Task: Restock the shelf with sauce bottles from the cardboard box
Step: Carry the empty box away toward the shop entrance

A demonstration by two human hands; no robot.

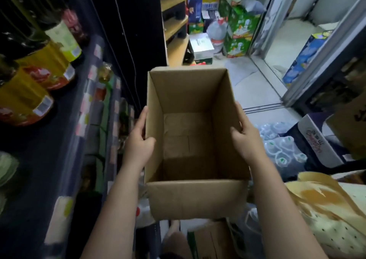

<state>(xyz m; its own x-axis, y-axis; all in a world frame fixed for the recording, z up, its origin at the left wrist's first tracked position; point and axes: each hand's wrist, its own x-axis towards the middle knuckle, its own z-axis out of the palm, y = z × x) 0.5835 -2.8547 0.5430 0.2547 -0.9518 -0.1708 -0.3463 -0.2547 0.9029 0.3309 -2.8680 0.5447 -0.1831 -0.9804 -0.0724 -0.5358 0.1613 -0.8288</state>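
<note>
Both forearms reach fwd, hands apart, each clamped on a side wall of the cardboard box (196,140): left hand (139,138) w/ thumb over the rim, right hand (244,138) likewise. Box held up in the aisle, nothing inside. Sauce bottles (39,76) stand on the shelf (49,150) at left. Restock looks done; keep the box level, set it aside clear of the floor stock.

Box: I see the cardboard box (195,140) held up, open top, nothing inside.
Left hand (139,140): grips its left wall, thumb over the rim.
Right hand (244,135): grips the right wall.
Shelf (45,140): sauce bottles (37,80) at left.
</note>
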